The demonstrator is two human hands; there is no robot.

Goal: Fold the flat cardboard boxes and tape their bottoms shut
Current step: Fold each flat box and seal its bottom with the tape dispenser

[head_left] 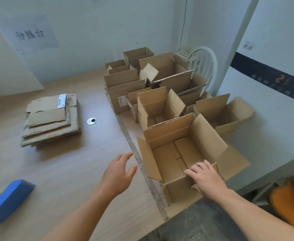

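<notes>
An upright folded cardboard box (170,162) with its top flaps open stands on the lower table to the right. My right hand (205,178) rests on its near wall, fingers spread over the rim. My left hand (118,173) hovers open above the wooden table, just left of that box and touching nothing. A stack of flat cardboard boxes (50,119) lies at the left of the table. A blue tape dispenser (5,200) sits at the near left edge.
Several folded open boxes (160,105) crowd the lower surface behind the near one. A round cable hole (91,121) is in the wooden table (73,171). A white chair (205,66) stands at the back right; an orange object (288,202) lies low right.
</notes>
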